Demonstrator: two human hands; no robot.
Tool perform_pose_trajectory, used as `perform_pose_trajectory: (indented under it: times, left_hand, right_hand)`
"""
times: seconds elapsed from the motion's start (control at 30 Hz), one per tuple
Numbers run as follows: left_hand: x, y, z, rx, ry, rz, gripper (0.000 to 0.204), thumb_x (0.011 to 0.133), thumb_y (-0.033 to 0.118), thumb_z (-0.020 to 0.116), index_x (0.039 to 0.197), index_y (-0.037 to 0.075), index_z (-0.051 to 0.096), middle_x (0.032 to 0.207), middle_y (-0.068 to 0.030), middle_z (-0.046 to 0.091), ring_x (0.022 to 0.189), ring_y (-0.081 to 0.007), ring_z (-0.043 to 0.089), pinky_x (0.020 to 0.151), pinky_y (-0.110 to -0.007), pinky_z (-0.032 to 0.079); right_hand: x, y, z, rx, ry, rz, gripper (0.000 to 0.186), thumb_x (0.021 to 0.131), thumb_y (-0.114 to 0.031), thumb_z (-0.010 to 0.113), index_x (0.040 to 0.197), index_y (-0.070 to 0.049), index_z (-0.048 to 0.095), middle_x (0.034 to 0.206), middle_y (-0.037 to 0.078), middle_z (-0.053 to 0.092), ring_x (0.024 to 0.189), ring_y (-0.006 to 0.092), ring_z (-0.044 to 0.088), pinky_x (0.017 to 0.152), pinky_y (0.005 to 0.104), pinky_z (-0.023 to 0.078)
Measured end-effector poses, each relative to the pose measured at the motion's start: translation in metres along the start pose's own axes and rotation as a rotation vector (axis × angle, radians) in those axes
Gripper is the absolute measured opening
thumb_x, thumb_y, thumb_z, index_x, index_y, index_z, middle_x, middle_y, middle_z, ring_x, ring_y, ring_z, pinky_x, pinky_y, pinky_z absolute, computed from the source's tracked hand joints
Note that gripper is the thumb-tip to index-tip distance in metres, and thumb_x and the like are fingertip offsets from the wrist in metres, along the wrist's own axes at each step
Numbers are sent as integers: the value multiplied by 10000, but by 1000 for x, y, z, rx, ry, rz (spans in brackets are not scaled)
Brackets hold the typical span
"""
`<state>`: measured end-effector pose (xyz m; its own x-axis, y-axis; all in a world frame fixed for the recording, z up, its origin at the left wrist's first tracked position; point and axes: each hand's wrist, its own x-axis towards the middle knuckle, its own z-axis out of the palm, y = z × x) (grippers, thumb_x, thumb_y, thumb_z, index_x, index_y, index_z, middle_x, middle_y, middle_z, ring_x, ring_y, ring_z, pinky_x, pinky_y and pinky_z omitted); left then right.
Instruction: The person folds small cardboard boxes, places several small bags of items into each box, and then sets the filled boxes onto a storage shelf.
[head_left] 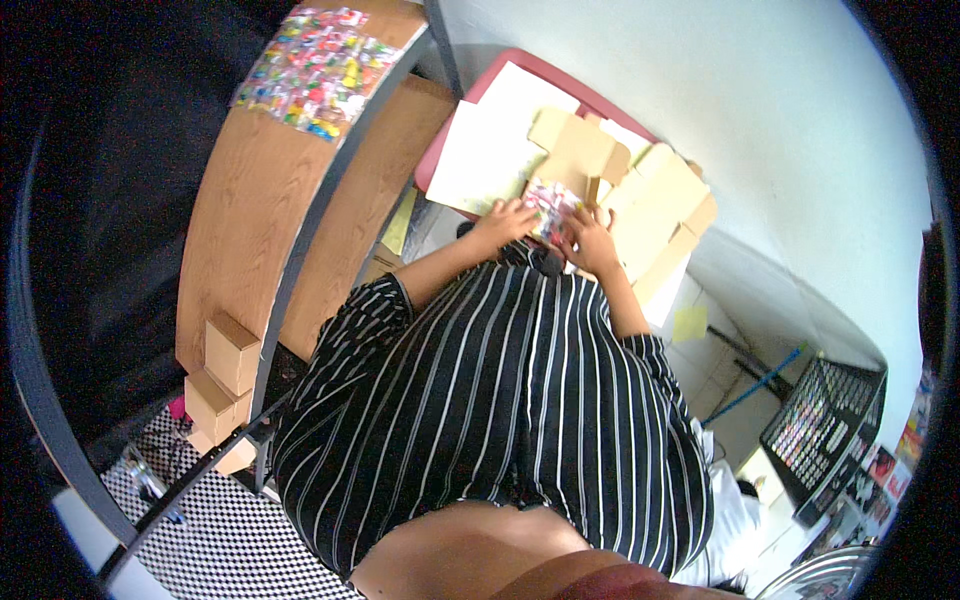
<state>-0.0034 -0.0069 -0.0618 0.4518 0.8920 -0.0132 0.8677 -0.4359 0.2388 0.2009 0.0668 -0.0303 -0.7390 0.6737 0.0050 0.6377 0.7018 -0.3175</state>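
Small clear packets with colourful contents lie in an unfolded brown cardboard box in front of me. My left hand rests at the left edge of the packets, its fingers stretched and slightly apart. On the other side, my right hand has its fingers spread and bent over the packets' right edge. Both hands touch the packets or the box rim; which of these cannot be made out. Further flat cardboard blanks lie right of the box, and a white sheet lies to its left.
A reddish table stands against the white wall. Left of me, a wooden shelf bears many colourful packets at its far end and small closed cardboard boxes at its near end. A black crate stands at right.
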Motion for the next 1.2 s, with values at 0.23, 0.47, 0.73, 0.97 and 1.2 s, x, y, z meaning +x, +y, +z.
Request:
perform_pose_trajectory:
  times: [0.23, 0.47, 0.73, 0.97, 1.2]
  left_hand:
    - [8, -18, -85, -106, 272, -118, 418, 762, 355, 534, 1135, 170, 493, 1207, -21, 419, 1053, -256, 389, 819, -400, 311]
    - [1, -157, -203, -84, 987, -472, 209, 756, 276, 549, 937, 171, 560, 1018, -43, 541, 979, -259, 456, 797, -451, 304]
    - [-113, -395, -234, -177, 761, -1279, 379, 696, 368, 596, 1036, 205, 559, 1127, -71, 518, 1109, -281, 420, 919, -446, 280]
    - [-56, -400, -225, -4, 527, -1428, 485, 702, 398, 589, 1143, 226, 487, 1257, -56, 424, 1157, -286, 373, 934, -494, 239]
    - [-53, -445, -223, 72, 330, -1473, 570, 721, 389, 563, 1227, 172, 416, 1267, -103, 417, 1182, -326, 335, 945, -509, 216]
  right_hand:
    - [13, 4, 6, -58, -99, 15, 348, 602, -265, 664, 912, -125, 588, 1002, 46, 501, 1087, 233, 391, 925, 600, 183]
    - [7, 3, 1, 35, -15, 104, 325, 574, -222, 662, 880, -131, 599, 973, 28, 511, 1048, 232, 418, 885, 572, 234]
    - [-1, -31, -11, 166, 257, 193, 239, 691, -158, 596, 926, -114, 593, 952, 70, 518, 983, 245, 453, 893, 470, 270]
    - [-9, -28, 3, 106, 413, 367, 144, 684, -119, 589, 826, -97, 591, 891, 69, 514, 928, 254, 471, 838, 415, 303]
    - [-2, -38, 8, 90, 464, 403, 176, 655, -94, 569, 830, -92, 590, 911, 76, 514, 944, 262, 462, 854, 421, 300]
